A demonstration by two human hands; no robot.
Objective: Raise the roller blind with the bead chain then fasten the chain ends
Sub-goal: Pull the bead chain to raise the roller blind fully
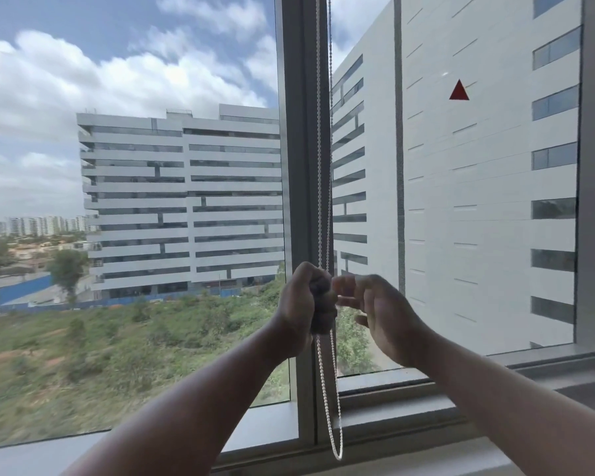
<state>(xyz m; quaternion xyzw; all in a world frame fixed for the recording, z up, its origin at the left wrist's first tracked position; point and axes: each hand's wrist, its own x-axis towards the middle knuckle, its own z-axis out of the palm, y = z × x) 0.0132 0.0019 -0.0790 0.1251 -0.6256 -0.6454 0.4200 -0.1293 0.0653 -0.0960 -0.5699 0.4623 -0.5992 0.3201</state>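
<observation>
Against window frame (299, 166), bead chain (324, 389) hangs vertically.

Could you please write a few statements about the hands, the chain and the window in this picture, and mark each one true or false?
1. The left hand is closed in a fist around the white bead chain. True.
2. The right hand is clenched shut on the chain. False: its fingers are loosely spread beside the chain.
3. The chain hangs in a loop below the hands, in front of the grey window frame. True.
4. A lowered blind covers the glass. False: no blind fabric is in view, and buildings and sky show through.
5. A red triangle sticker is on the right pane. True.
</observation>
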